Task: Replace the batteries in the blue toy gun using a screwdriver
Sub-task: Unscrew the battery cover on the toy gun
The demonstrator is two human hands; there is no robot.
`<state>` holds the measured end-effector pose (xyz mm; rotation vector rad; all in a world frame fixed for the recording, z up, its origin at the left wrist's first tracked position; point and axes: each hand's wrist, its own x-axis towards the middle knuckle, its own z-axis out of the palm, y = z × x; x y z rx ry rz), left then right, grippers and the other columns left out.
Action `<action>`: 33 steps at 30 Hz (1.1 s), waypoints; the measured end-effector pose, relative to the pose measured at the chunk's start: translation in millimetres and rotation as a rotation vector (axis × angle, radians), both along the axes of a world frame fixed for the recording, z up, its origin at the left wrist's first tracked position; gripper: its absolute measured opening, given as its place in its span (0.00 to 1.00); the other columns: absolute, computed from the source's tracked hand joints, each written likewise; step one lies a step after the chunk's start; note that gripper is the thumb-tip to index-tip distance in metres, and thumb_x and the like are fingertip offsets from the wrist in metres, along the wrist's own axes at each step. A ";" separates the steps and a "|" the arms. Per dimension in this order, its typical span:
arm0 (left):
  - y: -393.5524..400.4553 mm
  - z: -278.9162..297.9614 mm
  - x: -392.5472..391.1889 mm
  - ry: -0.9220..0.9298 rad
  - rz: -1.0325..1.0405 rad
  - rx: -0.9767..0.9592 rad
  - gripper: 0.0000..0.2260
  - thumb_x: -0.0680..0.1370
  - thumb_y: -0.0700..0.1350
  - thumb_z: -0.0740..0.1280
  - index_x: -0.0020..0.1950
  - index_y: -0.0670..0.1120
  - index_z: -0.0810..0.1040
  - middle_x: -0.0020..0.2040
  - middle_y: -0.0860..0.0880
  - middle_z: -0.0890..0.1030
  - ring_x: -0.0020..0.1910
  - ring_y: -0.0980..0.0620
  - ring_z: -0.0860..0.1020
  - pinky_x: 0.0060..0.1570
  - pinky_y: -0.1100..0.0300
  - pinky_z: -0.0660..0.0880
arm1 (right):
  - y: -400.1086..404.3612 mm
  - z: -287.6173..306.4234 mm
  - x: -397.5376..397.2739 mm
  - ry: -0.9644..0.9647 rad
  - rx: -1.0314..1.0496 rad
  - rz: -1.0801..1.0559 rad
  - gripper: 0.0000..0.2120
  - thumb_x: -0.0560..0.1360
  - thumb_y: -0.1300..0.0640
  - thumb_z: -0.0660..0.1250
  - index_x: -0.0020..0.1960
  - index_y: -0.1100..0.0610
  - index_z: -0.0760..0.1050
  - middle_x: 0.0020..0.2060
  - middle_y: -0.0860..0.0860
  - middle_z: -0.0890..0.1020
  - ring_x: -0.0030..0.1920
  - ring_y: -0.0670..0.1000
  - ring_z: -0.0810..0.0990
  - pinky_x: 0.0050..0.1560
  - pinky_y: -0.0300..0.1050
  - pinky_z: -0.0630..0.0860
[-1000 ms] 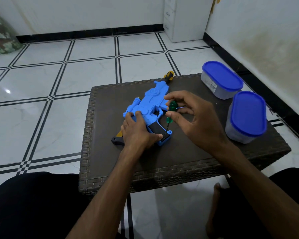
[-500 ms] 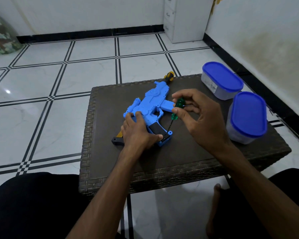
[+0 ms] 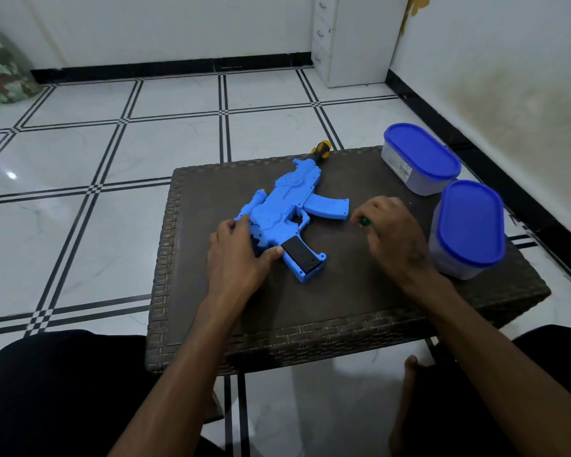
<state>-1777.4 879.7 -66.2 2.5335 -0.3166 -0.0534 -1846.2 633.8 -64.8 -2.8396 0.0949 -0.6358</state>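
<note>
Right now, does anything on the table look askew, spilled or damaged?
Nothing spilled or broken. The blue plastic toy gun lies flat on the dark woven table, its orange-tipped muzzle poking past the far edge. Both blue-lidded containers stand upright, closed.

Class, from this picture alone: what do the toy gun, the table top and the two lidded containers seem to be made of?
Toy gun: moulded plastic, matt blue, with crisp cast ridges.
Table: probably woven synthetic rattan, brown; plaited edge pattern.
Containers: translucent plastic tubs, slightly glossy blue plastic lids, judging by the soft sheen.
</note>
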 end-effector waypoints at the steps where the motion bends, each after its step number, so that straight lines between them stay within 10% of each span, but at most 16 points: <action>1: 3.3 -2.0 0.4 -0.034 0.023 0.026 0.33 0.71 0.60 0.71 0.72 0.48 0.68 0.66 0.43 0.71 0.65 0.41 0.70 0.61 0.48 0.70 | -1.6 -2.7 1.2 0.040 -0.007 0.003 0.14 0.72 0.71 0.67 0.52 0.54 0.79 0.49 0.51 0.79 0.53 0.52 0.75 0.45 0.44 0.76; 8: 8.7 -16.4 1.7 -0.105 0.037 0.143 0.18 0.73 0.63 0.66 0.48 0.49 0.74 0.47 0.46 0.78 0.50 0.43 0.75 0.47 0.51 0.70 | -4.7 -6.4 1.9 0.189 0.042 0.034 0.08 0.76 0.61 0.67 0.54 0.54 0.79 0.51 0.50 0.77 0.56 0.49 0.72 0.50 0.38 0.66; 16: 2.8 -12.0 -8.6 -0.175 0.086 0.075 0.19 0.75 0.56 0.68 0.61 0.47 0.75 0.55 0.45 0.77 0.55 0.43 0.73 0.54 0.50 0.71 | -1.3 -1.6 4.9 0.216 0.096 -0.030 0.12 0.76 0.56 0.68 0.59 0.53 0.77 0.55 0.50 0.77 0.57 0.50 0.74 0.52 0.39 0.70; 25: 0.7 5.8 -8.5 -0.527 0.036 0.146 0.21 0.75 0.50 0.69 0.64 0.44 0.74 0.58 0.43 0.76 0.54 0.41 0.72 0.51 0.49 0.68 | 27.2 65.9 53.1 0.321 1.113 -0.202 0.37 0.76 0.37 0.64 0.77 0.57 0.60 0.71 0.51 0.69 0.68 0.51 0.70 0.64 0.50 0.70; 33: 5.1 13.2 -8.7 -0.758 0.019 0.180 0.21 0.75 0.50 0.71 0.66 0.45 0.75 0.61 0.45 0.76 0.58 0.44 0.70 0.55 0.51 0.64 | 32.0 114.9 91.7 0.372 1.609 -0.274 0.44 0.64 0.26 0.67 0.69 0.54 0.69 0.64 0.56 0.76 0.63 0.57 0.74 0.65 0.69 0.65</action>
